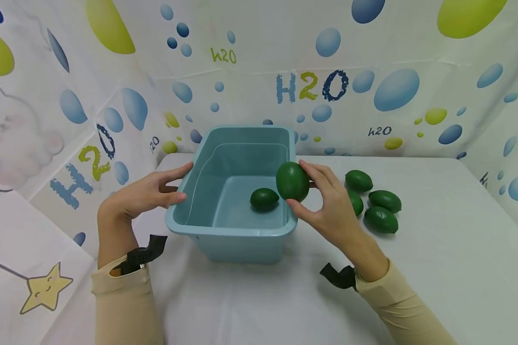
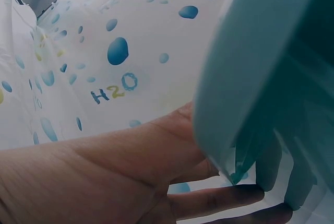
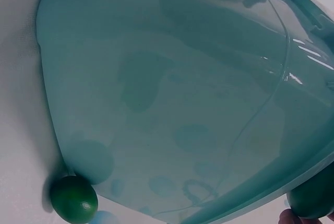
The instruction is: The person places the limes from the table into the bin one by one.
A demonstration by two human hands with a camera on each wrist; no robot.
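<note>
A teal plastic tub (image 1: 241, 247) stands mid-table. My right hand (image 1: 300, 184) pinches a dark green oval fruit (image 1: 290, 179) between thumb and fingers, just above the tub's right rim. Another green fruit (image 1: 264, 199) lies on the tub's floor. In the right wrist view that fruit (image 3: 73, 199) sits low left inside the tub (image 3: 182, 104), and the held fruit (image 3: 313, 198) shows at the lower right corner. My left hand (image 1: 183, 182) rests against the tub's left rim with fairly straight fingers. In the left wrist view those fingers (image 2: 219, 198) lie along the tub wall (image 2: 250, 67).
Several more green fruits lie on the white tablecloth (image 1: 436, 268) right of the tub, one at the back (image 1: 358, 180) and two nearer me (image 1: 384, 201) (image 1: 381, 219). Bubble-printed backdrop sheets (image 1: 371, 72) close in the back and both sides.
</note>
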